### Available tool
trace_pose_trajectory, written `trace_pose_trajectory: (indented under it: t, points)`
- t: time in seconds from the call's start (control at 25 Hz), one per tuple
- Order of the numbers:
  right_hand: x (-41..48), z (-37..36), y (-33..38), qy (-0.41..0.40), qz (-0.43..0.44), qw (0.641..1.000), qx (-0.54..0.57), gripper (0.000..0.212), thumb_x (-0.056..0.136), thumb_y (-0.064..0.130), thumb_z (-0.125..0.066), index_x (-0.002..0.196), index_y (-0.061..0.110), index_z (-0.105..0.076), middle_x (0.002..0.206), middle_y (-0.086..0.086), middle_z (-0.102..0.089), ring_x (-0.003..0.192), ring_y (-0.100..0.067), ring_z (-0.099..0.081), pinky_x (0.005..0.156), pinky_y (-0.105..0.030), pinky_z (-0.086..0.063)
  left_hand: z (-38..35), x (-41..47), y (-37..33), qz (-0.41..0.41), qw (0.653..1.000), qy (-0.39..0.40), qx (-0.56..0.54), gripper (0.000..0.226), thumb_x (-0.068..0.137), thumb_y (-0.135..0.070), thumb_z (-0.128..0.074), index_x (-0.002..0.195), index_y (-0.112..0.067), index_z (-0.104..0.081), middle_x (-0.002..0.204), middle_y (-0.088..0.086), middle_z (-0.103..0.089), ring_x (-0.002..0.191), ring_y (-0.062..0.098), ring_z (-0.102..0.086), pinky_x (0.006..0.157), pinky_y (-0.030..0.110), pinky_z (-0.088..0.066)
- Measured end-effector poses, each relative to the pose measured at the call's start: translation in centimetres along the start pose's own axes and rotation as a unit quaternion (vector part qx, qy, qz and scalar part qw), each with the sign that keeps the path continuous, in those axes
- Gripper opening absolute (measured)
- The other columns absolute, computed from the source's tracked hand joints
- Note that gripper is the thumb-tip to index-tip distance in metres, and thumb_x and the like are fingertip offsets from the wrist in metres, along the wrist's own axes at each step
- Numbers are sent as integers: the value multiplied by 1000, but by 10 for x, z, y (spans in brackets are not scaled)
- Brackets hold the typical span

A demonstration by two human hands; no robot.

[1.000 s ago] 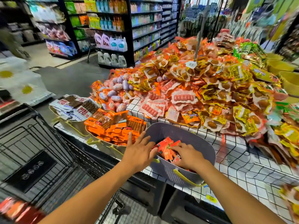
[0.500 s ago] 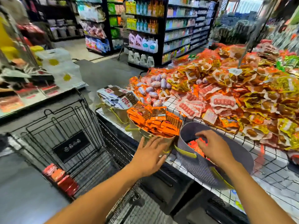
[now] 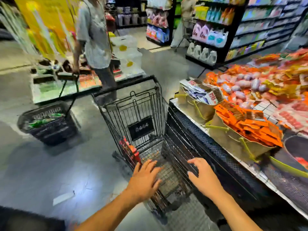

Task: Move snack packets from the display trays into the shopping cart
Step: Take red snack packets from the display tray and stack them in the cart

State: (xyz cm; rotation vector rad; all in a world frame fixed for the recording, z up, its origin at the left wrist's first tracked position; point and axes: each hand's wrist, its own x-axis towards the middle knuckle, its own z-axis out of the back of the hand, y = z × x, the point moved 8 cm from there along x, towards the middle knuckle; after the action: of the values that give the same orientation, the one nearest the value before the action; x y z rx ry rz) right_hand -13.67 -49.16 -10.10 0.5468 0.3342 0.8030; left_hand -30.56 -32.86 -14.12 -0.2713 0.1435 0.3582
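**Both grips open over the cart**

Held the left grip (image 3: 145, 179) palm down over the near end of the cart (image 3: 133, 110), fingers spread and straight, nothing in it. Held the right grip (image 3: 202, 178) just beside it, likewise bare, fingers spread and slightly bent toward the wire. Could not tell whether either touched the cart.

Saw red packets (image 3: 129, 148) low inside the cart, against its left wall, too blurred to count. Found the cart just beside the desk (image 3: 266, 177), on the desk's left.

Found three trays in a row along the desk's near edge. Saw the far tray (image 3: 195, 107), tan, filled with white packs (image 3: 201, 93). Saw the mid tray (image 3: 230, 139), also tan, heaped with orange packs (image 3: 246, 124). Made out the grey tray (image 3: 295, 145) at the right edge of view, cut off by it, with one red pack (image 3: 301, 160) inside. Saw a loose heap (image 3: 250, 84) of snacks behind the trays, smeared by blur.

Noted a dark basket (image 3: 48, 124) on the floor, well apart to the left, its long handle reaching up to the hand of another person (image 3: 95, 39). Noted shelves (image 3: 216, 30) of bottles and bags farther back.
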Motion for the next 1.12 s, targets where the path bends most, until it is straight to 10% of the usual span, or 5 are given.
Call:
trace_pose_trajectory:
  t: [0.4,1.12]
  points:
    - [79,-157,85,148,0,989,19,30,97,31,-64,126,30,-56,133,8,-45,126,-9,-48,108,-30,-41,4,-44,153,85,996,5,-29,55,103,-48,-36,156,-32,-31,171,-1,-15,158,23,-8,127,54,-10]
    - [350,-342,101,284,-133,949,25,43,93,20,-66,135,16,-59,123,-8,-69,110,-25,-65,96,-33,-49,46,178,375,142,988,-39,39,61,107,-62,-22,158,-31,-34,171,3,-17,159,25,0,125,60,-13]
